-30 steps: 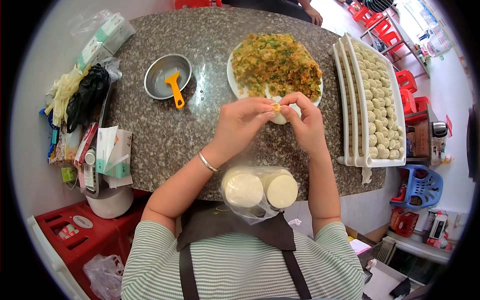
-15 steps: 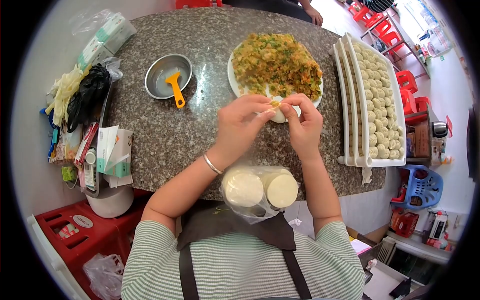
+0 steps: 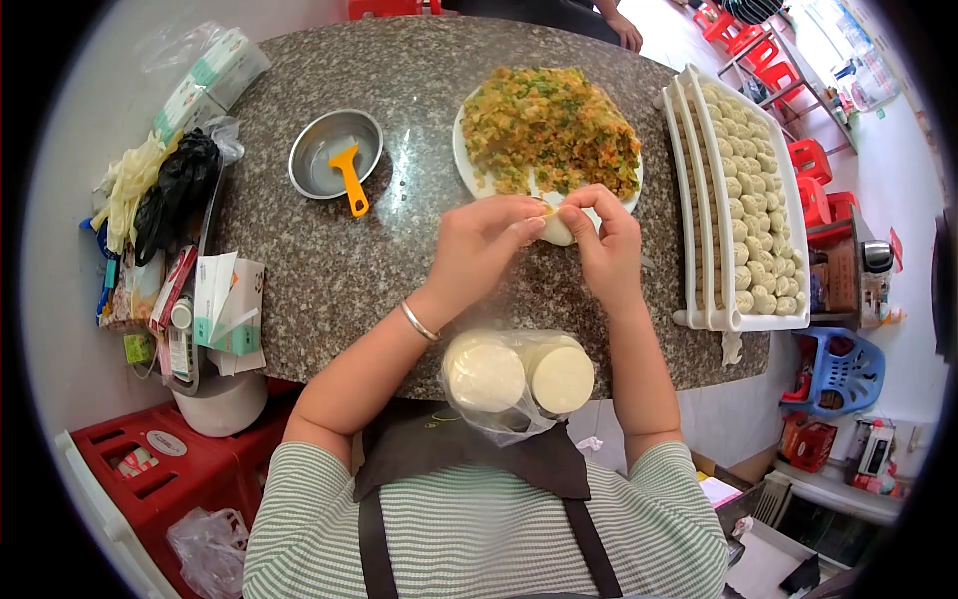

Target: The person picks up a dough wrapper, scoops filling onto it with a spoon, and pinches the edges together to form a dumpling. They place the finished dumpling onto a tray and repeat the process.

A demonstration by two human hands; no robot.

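Observation:
A small white filled dumpling (image 3: 557,232) is between my two hands, a bit of yellow filling showing at its top. My left hand (image 3: 489,235) pinches the dough edge from the left. From the right, my right hand (image 3: 604,240) pinches the same edge with thumb and fingers. Just beyond my fingers lies a white plate (image 3: 460,150) heaped with chopped orange and green filling (image 3: 554,125). Closer to my body, two stacks of round dough wrappers (image 3: 486,374) sit in a clear plastic bag at the table edge.
Stacked white trays (image 3: 733,321) with rows of shaped dumplings (image 3: 758,215) stand on the right. A metal bowl (image 3: 309,185) holding an orange-handled scraper (image 3: 349,180) is at left. Bags and boxes (image 3: 232,299) line the left edge. Another person's hand (image 3: 626,32) shows beyond the far edge.
The dumpling's opening looks slightly more closed, with less yellow filling visible. Both hands have shifted only a little and still pinch the dough.

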